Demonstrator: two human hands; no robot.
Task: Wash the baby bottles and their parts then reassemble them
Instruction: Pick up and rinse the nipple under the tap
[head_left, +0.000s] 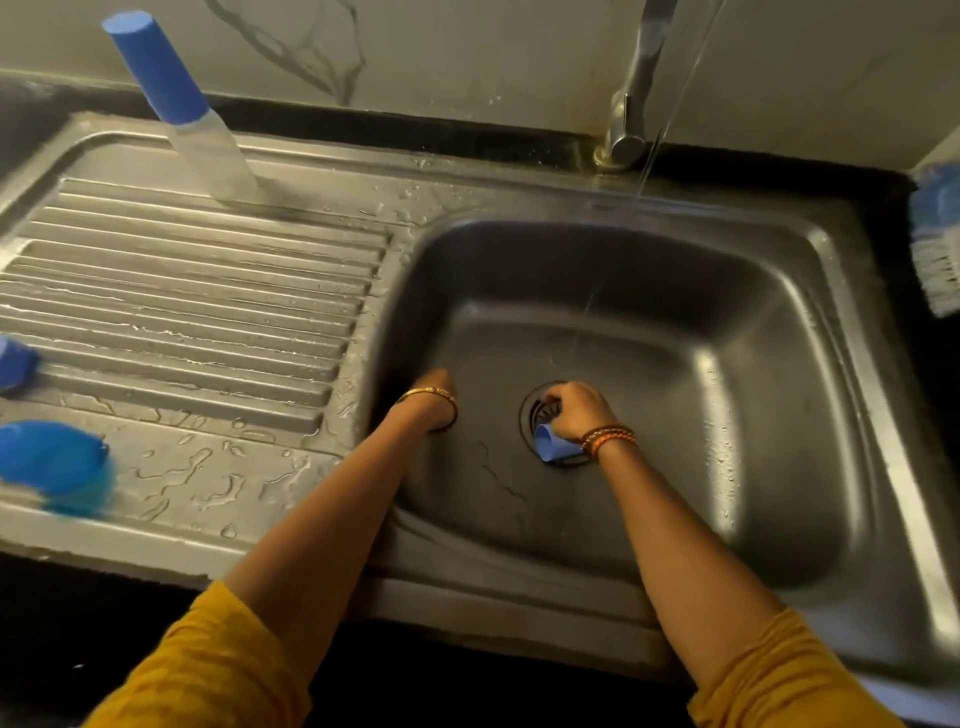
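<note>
My right hand (574, 410) is low in the steel sink basin (727, 364), right over the drain (540, 410). Its fingers are curled around a small blue bottle part (551, 446) that sticks out below the palm. My left hand (435, 392) reaches down by the basin's left wall, and its fingers are hidden behind the wrist. A clear baby bottle with a tall blue cap (176, 109) stands at the back of the drainboard. A round blue part (54, 467) and another blue piece (15, 361) lie at the drainboard's left edge, both blurred.
A thin stream of water falls from the tap (636, 93) into the basin, landing just behind the drain. A blue and white brush (937, 244) lies on the dark counter at the right edge. The ribbed drainboard (197, 291) is wet with puddles near the front.
</note>
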